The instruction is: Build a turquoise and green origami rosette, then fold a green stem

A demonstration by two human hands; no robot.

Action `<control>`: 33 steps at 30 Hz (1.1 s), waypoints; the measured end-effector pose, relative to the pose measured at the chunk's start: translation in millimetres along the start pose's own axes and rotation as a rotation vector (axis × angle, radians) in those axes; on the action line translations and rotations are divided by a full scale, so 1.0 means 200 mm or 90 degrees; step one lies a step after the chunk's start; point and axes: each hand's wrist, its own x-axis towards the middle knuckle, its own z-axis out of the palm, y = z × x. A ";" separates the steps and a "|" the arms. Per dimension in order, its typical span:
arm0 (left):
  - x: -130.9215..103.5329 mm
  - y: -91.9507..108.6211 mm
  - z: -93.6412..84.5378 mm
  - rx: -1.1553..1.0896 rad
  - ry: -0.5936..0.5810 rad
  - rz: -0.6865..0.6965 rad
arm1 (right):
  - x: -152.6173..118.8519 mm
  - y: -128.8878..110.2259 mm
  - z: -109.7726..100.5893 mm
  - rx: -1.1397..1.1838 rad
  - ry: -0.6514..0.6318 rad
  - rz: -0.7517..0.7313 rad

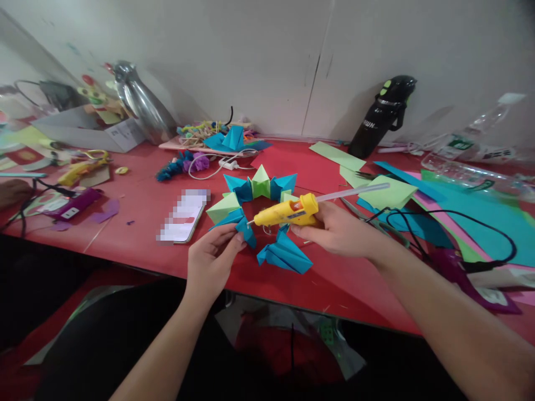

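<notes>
A ring of folded paper pieces, blue and light green, lies on the red table, with a green folded piece at its far side. My left hand pinches a blue folded paper piece at the ring's near left. In my right hand is a yellow glue gun, a clear glue stick jutting from its back. The gun's nozzle points left and meets the pinched blue piece, or sits just over it. Another blue folded piece rests at the near right, below the gun.
Left of the ring lies a phone. Paper sheets, black cables and a purple power strip cover the right side. A black bottle and a steel jug stand near the wall. The table's front edge runs close below my hands.
</notes>
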 end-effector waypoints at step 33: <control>0.01 0.02 -0.01 0.062 0.036 0.036 | 0.02 -0.01 0.01 -0.041 -0.038 0.003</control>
